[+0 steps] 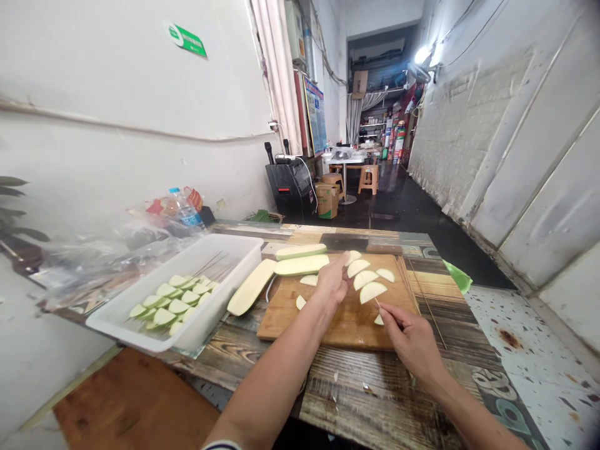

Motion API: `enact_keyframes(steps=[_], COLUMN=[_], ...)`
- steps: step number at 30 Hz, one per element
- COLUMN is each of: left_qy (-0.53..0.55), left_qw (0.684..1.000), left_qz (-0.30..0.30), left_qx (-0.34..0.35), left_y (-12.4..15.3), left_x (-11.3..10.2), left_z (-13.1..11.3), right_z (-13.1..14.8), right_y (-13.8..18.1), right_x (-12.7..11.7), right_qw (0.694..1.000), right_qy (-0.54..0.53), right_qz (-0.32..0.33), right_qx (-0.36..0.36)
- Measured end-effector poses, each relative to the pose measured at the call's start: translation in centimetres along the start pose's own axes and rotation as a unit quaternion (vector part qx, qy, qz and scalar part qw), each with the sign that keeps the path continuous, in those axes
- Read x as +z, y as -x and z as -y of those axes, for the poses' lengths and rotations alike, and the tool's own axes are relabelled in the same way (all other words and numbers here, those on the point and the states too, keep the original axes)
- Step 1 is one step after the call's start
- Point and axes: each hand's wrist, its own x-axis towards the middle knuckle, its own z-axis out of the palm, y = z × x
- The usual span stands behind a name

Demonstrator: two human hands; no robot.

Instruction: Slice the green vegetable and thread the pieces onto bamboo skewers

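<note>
My right hand (407, 334) pinches a thin wooden skewer, whose visible end meets a half-round zucchini slice (374, 292). More pale slices lie in a row beyond it, in line with the skewer; how many are threaded I cannot tell. At the far end of this row, my left hand (332, 282) has its fingers closed at the edge of another zucchini slice (353, 256). Both hands are over the wooden cutting board (342, 328). Loose slices, such as a zucchini slice (385, 275), lie around them. Long zucchini halves (253, 287) rest at the board's left.
A white plastic bin (250, 245) with skewered slices (178, 306) stands left. Bare skewers (429, 303) lie along the board's right side. A knife (344, 244) lies behind the board. Plastic bags (126, 250) and a water bottle (185, 209) sit by the wall.
</note>
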Motion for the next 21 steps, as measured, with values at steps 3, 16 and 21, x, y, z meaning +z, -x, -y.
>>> enact_keyframes(steps=[3, 16, 21], left_qy=[-0.006, -0.241, -0.294], left_qw=[1.000, 0.956, 0.924], left_qz=[0.016, -0.005, -0.097], left_qx=[-0.001, 0.166, 0.223], left_y=[0.6, -0.2, 1.9], left_x=[0.3, -0.9, 0.1], left_z=[-0.5, -0.3, -2.8], right_z=[0.0, -0.1, 2.0], right_y=[-0.1, -0.2, -0.7], right_x=[0.0, -0.1, -0.4], right_qw=[1.000, 0.999, 0.999], right_qy=[-0.009, 0.034, 0.034], right_qz=[0.000, -0.008, 0.003], right_qx=[-0.001, -0.034, -0.036])
